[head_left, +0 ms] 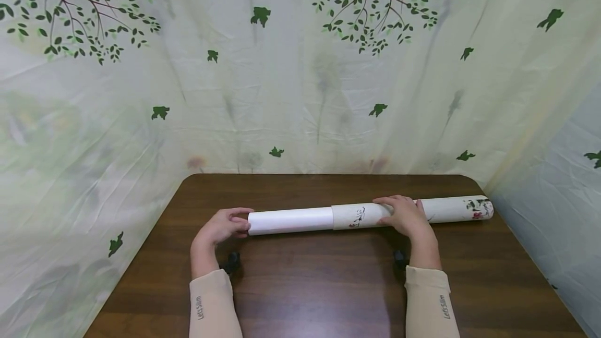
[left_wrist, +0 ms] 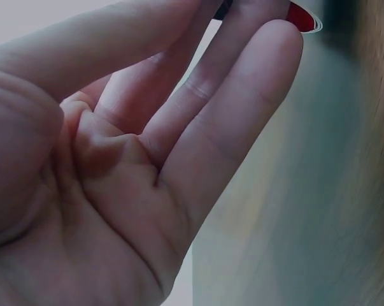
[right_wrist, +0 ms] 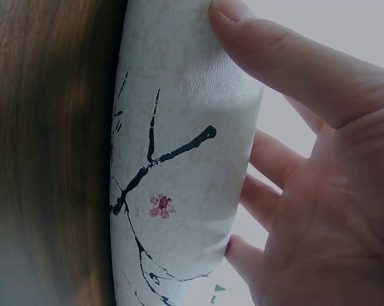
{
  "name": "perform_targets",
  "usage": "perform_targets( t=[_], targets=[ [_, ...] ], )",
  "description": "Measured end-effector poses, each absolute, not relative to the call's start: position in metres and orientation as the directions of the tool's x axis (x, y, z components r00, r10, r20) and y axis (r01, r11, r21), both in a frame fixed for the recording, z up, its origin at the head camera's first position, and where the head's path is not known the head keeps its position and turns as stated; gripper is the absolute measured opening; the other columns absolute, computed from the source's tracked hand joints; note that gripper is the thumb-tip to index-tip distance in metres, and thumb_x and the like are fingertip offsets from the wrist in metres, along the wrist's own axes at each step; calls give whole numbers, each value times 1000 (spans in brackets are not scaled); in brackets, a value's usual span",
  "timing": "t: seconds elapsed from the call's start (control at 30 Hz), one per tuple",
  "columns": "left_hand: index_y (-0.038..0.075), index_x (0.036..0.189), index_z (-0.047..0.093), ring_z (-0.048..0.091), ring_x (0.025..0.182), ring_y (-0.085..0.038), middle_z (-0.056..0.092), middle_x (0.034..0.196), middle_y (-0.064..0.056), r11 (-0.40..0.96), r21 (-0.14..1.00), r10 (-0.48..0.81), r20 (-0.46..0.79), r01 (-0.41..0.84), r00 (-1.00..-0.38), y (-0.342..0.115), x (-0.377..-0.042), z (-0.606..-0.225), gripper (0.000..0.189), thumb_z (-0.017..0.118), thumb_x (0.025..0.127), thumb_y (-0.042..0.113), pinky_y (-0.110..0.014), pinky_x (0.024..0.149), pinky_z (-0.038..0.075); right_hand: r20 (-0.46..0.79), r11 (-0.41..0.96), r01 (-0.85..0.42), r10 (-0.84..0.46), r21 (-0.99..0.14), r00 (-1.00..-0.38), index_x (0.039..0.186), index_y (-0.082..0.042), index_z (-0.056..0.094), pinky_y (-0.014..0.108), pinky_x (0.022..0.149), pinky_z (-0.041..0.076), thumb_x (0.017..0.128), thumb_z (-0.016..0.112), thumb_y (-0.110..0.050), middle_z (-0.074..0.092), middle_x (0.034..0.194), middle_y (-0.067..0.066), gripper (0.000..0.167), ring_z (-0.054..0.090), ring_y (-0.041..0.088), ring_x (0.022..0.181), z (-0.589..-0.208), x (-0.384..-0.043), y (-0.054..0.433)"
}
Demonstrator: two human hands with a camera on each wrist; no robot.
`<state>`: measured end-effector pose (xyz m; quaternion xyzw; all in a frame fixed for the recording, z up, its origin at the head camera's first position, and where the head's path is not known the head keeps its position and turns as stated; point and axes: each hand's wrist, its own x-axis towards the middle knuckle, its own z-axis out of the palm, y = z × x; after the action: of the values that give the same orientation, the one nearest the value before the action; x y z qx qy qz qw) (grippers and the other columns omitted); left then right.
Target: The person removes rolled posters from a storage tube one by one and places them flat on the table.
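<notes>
A long cylinder lies crosswise over the table. Its left part is a plain white roll (head_left: pixel 291 221), which runs into a wider off-white tube (head_left: pixel 446 209) printed with dark branches and red blossoms. My left hand (head_left: pixel 225 226) pinches the roll's left end between thumb and fingers. In the left wrist view, a red inner surface (left_wrist: pixel 302 18) with a thin layered white rim shows by the fingertips. With thumb on the near side and fingers over the far side, my right hand (head_left: pixel 405 215) grips the tube around its middle. The branch print (right_wrist: pixel 141 172) faces the right wrist camera.
The brown wooden table (head_left: pixel 319 286) has rounded back corners. Behind it hangs a pale curtain (head_left: pixel 281 82) printed with leafy branches and green leaves. Small black devices (head_left: pixel 233 262) sit at both wrists, beside beige sleeves (head_left: pixel 211 301).
</notes>
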<state>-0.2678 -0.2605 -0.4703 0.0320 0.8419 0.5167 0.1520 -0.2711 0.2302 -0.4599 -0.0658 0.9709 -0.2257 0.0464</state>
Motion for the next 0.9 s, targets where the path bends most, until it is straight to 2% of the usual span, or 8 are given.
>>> perform_targets(
  t=[0.33, 0.57, 0.9],
  targets=[
    [-9, 149, 53, 72, 106, -25, 72, 127, -30, 459, 882, 214, -229, -109, -950, -274, -262, -468, 54, 70, 98, -1, -38, 88, 66, -68, 890, -104, -149, -443, -987, 148, -25, 64, 80, 123, 7, 94, 81, -28, 52, 158, 24, 57, 37, 52, 150, -460, -270, 235],
    [-7, 150, 53, 73, 104, -23, 72, 127, -28, 474, 868, 189, -261, -145, -947, -281, -259, -465, 55, 71, 98, -1, -37, 89, 65, -65, 893, -105, -147, -437, -987, 147, -24, 64, 81, 122, 8, 93, 81, -28, 53, 157, 25, 57, 38, 53, 149, -457, -267, 241],
    [-6, 151, 52, 72, 107, -27, 69, 130, -31, 497, 849, 157, -289, -177, -944, -285, -254, -458, 56, 71, 98, -1, -41, 91, 65, -62, 886, -99, -142, -453, -988, 147, -23, 65, 81, 122, 6, 93, 81, -27, 53, 157, 25, 56, 37, 52, 150, -457, -268, 247]
  ],
)
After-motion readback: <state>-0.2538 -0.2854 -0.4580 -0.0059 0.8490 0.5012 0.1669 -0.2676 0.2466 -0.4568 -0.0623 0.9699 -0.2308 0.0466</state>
